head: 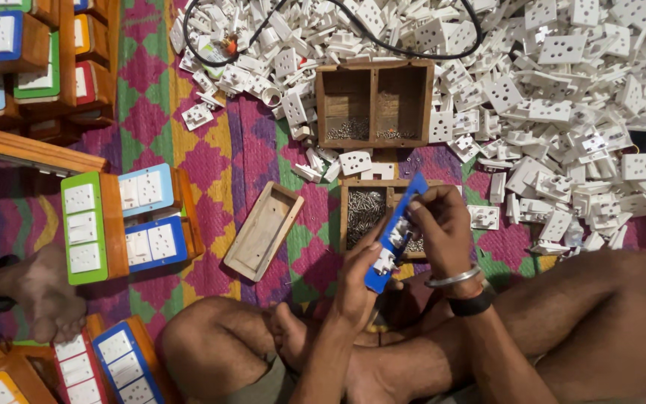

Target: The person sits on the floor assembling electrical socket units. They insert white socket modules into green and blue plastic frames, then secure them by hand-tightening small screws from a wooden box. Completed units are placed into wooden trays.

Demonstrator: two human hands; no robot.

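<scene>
Gripping blue plate (pixel 396 232): left hand (pixel 357 288); right hand (pixel 443 228).

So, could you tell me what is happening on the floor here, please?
A person sits cross-legged on a patterned mat. Their left hand holds a blue switch plate on edge, while the right hand works at its white fittings. Wooden trays of screws lie just beyond, beside a big pile of white sockets. Finished boards sit to the left.
</scene>
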